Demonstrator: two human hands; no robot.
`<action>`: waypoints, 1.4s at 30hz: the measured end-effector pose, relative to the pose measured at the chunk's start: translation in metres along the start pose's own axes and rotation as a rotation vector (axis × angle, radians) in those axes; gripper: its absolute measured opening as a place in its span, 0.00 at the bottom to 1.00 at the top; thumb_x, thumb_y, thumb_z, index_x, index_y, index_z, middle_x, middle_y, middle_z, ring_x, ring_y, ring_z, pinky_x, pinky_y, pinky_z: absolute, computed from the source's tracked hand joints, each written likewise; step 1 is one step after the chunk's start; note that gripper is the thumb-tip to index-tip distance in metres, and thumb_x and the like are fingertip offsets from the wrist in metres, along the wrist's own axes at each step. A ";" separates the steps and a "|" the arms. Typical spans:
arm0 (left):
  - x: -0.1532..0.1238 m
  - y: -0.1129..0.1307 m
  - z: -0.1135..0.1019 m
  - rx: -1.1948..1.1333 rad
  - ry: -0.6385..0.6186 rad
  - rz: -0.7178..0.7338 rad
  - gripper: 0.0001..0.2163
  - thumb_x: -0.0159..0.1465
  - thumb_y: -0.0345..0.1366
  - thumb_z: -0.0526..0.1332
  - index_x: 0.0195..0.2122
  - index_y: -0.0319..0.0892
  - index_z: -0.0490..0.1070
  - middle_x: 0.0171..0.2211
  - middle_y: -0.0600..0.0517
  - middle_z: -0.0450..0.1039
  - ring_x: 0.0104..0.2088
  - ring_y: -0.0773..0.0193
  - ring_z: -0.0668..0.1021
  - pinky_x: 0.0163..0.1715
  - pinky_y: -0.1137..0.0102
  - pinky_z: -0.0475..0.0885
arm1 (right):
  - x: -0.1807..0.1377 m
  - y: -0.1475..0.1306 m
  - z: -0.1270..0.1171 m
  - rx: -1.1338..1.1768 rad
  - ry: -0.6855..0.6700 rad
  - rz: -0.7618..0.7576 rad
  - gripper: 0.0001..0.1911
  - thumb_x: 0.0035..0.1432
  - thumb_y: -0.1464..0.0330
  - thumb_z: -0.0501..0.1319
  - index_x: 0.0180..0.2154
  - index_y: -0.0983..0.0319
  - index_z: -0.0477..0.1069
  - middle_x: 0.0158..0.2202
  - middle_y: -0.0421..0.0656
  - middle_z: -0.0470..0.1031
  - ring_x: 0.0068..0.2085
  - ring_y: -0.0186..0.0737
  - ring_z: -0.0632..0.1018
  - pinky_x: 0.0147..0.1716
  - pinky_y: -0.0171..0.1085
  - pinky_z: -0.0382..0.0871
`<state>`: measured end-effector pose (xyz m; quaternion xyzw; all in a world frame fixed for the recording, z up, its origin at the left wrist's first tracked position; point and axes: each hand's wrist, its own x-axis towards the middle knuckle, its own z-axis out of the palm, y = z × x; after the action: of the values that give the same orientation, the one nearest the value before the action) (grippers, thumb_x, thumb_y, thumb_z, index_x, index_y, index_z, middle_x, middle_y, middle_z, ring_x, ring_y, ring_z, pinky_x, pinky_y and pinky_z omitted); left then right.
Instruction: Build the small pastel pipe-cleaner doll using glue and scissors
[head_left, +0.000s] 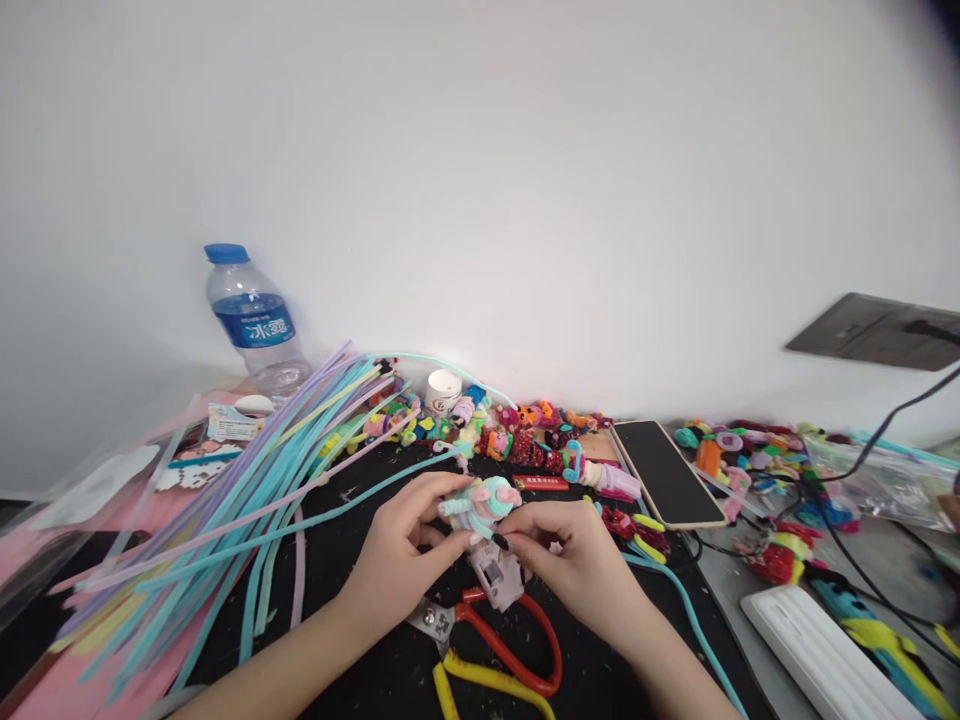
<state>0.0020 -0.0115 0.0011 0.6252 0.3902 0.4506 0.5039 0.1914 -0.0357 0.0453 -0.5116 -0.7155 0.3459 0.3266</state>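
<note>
A small pipe-cleaner doll (484, 505) in pale mint, pink and lavender is held up between my hands over the black mat. My left hand (401, 550) grips its left side between thumb and fingers. With thumb and forefinger closed, my right hand (574, 555) pinches the doll's lower right, by a mint limb with a dark tip. Directly below lies a small pale pink device (499, 578) with a little screen, partly covered. Red-handled scissors (555, 650) rest beneath my hands, and a tool with yellow handles (499, 673) overlaps them.
Loose pastel pipe cleaners (255, 520) fan across the left side. A water bottle (255, 320) leans by the wall. Finished pipe-cleaner figures (525, 450) line the back, near a phone (667, 475). At right are a white box-shaped device (825, 650) and black cables (832, 515).
</note>
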 end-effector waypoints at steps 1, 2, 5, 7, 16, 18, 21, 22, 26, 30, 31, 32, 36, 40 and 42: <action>0.000 0.000 0.000 -0.014 0.005 -0.001 0.16 0.56 0.31 0.63 0.46 0.47 0.70 0.48 0.48 0.69 0.43 0.56 0.75 0.29 0.73 0.73 | 0.000 0.000 0.000 0.010 0.010 0.013 0.07 0.54 0.75 0.59 0.28 0.64 0.75 0.21 0.37 0.72 0.23 0.31 0.69 0.23 0.28 0.60; 0.000 0.000 0.001 -0.035 0.009 -0.009 0.16 0.55 0.32 0.63 0.45 0.47 0.70 0.48 0.48 0.69 0.42 0.57 0.75 0.28 0.73 0.73 | 0.000 0.001 0.001 0.024 0.020 0.028 0.06 0.54 0.75 0.59 0.28 0.63 0.75 0.21 0.37 0.72 0.23 0.31 0.69 0.23 0.28 0.60; 0.002 0.000 0.002 -0.127 -0.001 -0.073 0.16 0.54 0.33 0.65 0.44 0.45 0.69 0.45 0.48 0.70 0.35 0.62 0.76 0.24 0.74 0.72 | -0.001 0.004 0.003 0.080 0.046 0.068 0.06 0.54 0.75 0.58 0.30 0.63 0.73 0.22 0.37 0.71 0.23 0.31 0.69 0.23 0.28 0.60; 0.003 0.000 0.003 -0.208 -0.024 -0.137 0.17 0.54 0.33 0.66 0.45 0.44 0.68 0.41 0.49 0.72 0.31 0.65 0.75 0.22 0.75 0.70 | -0.001 0.005 0.004 0.111 0.057 0.088 0.05 0.54 0.74 0.58 0.30 0.63 0.72 0.23 0.38 0.71 0.24 0.31 0.69 0.23 0.28 0.61; 0.006 0.006 0.003 -0.461 -0.081 -0.182 0.18 0.50 0.31 0.69 0.42 0.43 0.68 0.40 0.51 0.73 0.33 0.66 0.75 0.26 0.77 0.69 | -0.001 -0.002 0.001 0.163 0.058 0.119 0.02 0.53 0.74 0.58 0.29 0.62 0.69 0.22 0.36 0.68 0.23 0.30 0.68 0.23 0.29 0.61; 0.005 0.007 0.003 -0.464 -0.078 -0.165 0.17 0.51 0.32 0.68 0.41 0.43 0.69 0.41 0.50 0.73 0.34 0.65 0.76 0.26 0.77 0.69 | -0.002 -0.003 0.000 0.149 0.049 0.118 0.02 0.52 0.74 0.59 0.29 0.63 0.69 0.21 0.35 0.67 0.23 0.30 0.67 0.22 0.29 0.60; 0.005 0.007 0.003 -0.447 -0.062 -0.162 0.15 0.53 0.33 0.67 0.41 0.43 0.70 0.41 0.50 0.73 0.36 0.63 0.75 0.27 0.76 0.69 | -0.003 -0.004 -0.002 0.147 0.030 0.119 0.03 0.53 0.73 0.59 0.28 0.63 0.69 0.21 0.35 0.66 0.22 0.30 0.66 0.21 0.29 0.58; 0.005 0.007 0.003 -0.439 -0.059 -0.164 0.14 0.53 0.33 0.67 0.41 0.43 0.70 0.41 0.50 0.73 0.36 0.63 0.74 0.27 0.76 0.69 | -0.003 -0.005 -0.002 0.163 0.025 0.120 0.03 0.53 0.73 0.58 0.28 0.63 0.68 0.21 0.35 0.66 0.22 0.30 0.65 0.21 0.29 0.57; 0.004 0.005 0.003 -0.430 -0.064 -0.161 0.14 0.55 0.34 0.65 0.42 0.43 0.70 0.41 0.50 0.72 0.34 0.65 0.72 0.26 0.75 0.70 | -0.003 -0.003 -0.002 0.254 0.032 0.117 0.02 0.56 0.71 0.57 0.31 0.62 0.67 0.21 0.35 0.67 0.21 0.29 0.65 0.20 0.29 0.58; 0.004 0.005 0.004 -0.456 -0.083 -0.176 0.13 0.55 0.34 0.65 0.42 0.43 0.70 0.37 0.52 0.70 0.30 0.68 0.70 0.26 0.76 0.69 | -0.003 -0.001 0.002 0.207 0.092 0.109 0.05 0.58 0.68 0.56 0.30 0.62 0.66 0.20 0.36 0.67 0.22 0.31 0.67 0.21 0.30 0.60; 0.004 0.005 0.004 -0.462 -0.086 -0.184 0.13 0.55 0.34 0.65 0.42 0.43 0.70 0.37 0.53 0.70 0.30 0.69 0.70 0.26 0.76 0.69 | -0.003 -0.001 0.003 0.169 0.117 0.100 0.06 0.58 0.68 0.56 0.30 0.62 0.66 0.20 0.36 0.66 0.22 0.31 0.66 0.21 0.30 0.59; 0.004 0.006 0.004 -0.463 -0.090 -0.195 0.12 0.56 0.34 0.65 0.42 0.43 0.70 0.37 0.53 0.70 0.31 0.69 0.71 0.26 0.77 0.69 | -0.003 -0.001 0.005 0.129 0.140 0.086 0.06 0.58 0.68 0.56 0.30 0.62 0.66 0.20 0.36 0.65 0.22 0.31 0.66 0.21 0.30 0.58; 0.004 0.008 0.004 -0.516 -0.102 -0.256 0.11 0.55 0.34 0.65 0.40 0.43 0.70 0.36 0.53 0.70 0.33 0.67 0.72 0.28 0.75 0.70 | -0.005 0.000 0.009 0.024 0.205 0.003 0.05 0.59 0.69 0.54 0.33 0.62 0.66 0.21 0.35 0.60 0.22 0.31 0.62 0.20 0.29 0.55; 0.004 0.009 0.004 -0.590 -0.137 -0.316 0.09 0.56 0.34 0.65 0.38 0.43 0.69 0.34 0.53 0.71 0.32 0.66 0.73 0.31 0.73 0.71 | -0.006 0.004 0.014 -0.090 0.275 -0.066 0.05 0.59 0.70 0.53 0.35 0.62 0.66 0.20 0.34 0.58 0.21 0.31 0.61 0.20 0.30 0.55; 0.003 0.009 0.003 -0.643 -0.169 -0.339 0.08 0.57 0.34 0.65 0.37 0.42 0.69 0.34 0.53 0.71 0.32 0.66 0.74 0.31 0.72 0.71 | -0.007 0.006 0.017 -0.148 0.319 -0.104 0.04 0.59 0.70 0.54 0.35 0.61 0.66 0.20 0.34 0.58 0.21 0.32 0.62 0.20 0.30 0.56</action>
<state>0.0064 -0.0112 0.0106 0.3965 0.2839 0.4072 0.7723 0.1825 -0.0438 0.0308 -0.5449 -0.7037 0.1892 0.4147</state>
